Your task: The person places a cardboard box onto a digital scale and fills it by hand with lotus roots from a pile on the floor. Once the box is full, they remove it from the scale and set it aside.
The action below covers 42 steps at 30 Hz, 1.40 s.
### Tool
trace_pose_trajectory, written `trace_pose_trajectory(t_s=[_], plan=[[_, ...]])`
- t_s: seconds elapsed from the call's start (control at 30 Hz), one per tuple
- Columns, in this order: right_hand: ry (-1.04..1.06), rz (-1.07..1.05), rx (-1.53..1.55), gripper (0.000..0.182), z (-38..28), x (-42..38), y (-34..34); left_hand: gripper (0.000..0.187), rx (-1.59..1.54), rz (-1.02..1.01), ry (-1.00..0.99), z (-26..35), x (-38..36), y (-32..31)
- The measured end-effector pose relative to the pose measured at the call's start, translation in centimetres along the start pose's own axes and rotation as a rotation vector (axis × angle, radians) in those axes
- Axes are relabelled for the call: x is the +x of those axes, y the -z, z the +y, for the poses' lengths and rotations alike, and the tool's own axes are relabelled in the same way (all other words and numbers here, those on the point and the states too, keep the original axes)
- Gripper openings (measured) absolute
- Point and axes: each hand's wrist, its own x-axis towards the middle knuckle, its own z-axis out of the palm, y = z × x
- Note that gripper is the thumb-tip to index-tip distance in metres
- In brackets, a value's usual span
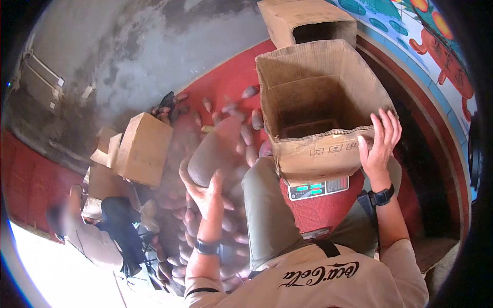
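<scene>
My left hand (204, 197) is closed around the lower end of a large reddish-brown sweet potato (218, 149), held up above the pile. My right hand (380, 146) grips the near right corner of an open cardboard box (318, 156), with its thumb on the front face and fingers at the rim. The inside of the box looks bare where it shows, though part of the bottom is hidden. Under the box is a digital scale (318, 189) with lit green displays, between my legs.
Many loose sweet potatoes (191, 222) cover the red floor on the left. Another cardboard box (308, 15) stands behind the one on the scale. Further left, a person (100, 241) is beside more boxes (146, 149). A grey wall (154, 46) rises behind.
</scene>
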Motion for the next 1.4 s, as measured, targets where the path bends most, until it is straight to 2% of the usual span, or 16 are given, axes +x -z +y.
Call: trace_pose_trajectory(t_s=[0.1,0.3,0.33,0.47,0.6,0.7,0.73,0.83,0.93,1.23,1.4], plan=[[-0.001,0.038,0.029,0.048,0.3,-0.1,-0.3,0.073,0.174,-0.085,-0.081,2.2,0.6,-1.6],[-0.012,0.128,0.088,0.040,0.9,-1.2,-1.3,0.080,0.194,-0.251,-0.254,4.7,2.2,-7.0],[-0.013,0.135,0.092,0.039,1.0,-1.3,-1.4,0.079,0.154,-0.303,-0.243,5.4,2.2,-8.1],[-0.013,0.148,0.100,0.039,1.2,-1.5,-1.7,0.081,0.285,-0.532,-0.463,5.1,3.2,-11.3],[-0.018,0.139,0.105,0.039,1.2,-1.4,-1.8,0.071,0.367,-0.676,-0.442,5.0,3.6,-14.3],[-0.024,0.133,0.114,0.039,1.1,-1.3,-1.8,0.070,0.520,-0.801,-0.496,3.5,4.9,-15.8],[-0.026,0.132,0.115,0.040,1.2,-1.4,-1.9,0.073,0.607,-0.844,-0.427,3.8,4.9,-16.2],[-0.029,0.133,0.119,0.040,1.1,-1.3,-2.0,0.078,0.813,-0.905,-0.507,3.1,5.1,-17.0],[-0.026,0.128,0.121,0.039,1.1,-1.2,-1.9,0.080,0.891,-1.098,-0.409,3.7,6.0,-17.4],[-0.021,0.138,0.121,0.039,1.0,-1.1,-2.2,0.067,0.950,-1.422,-0.601,1.3,7.6,-18.4],[-0.025,0.147,0.120,0.038,0.9,-1.0,-2.3,0.063,1.092,-1.558,-0.519,1.8,7.7,-18.9]])
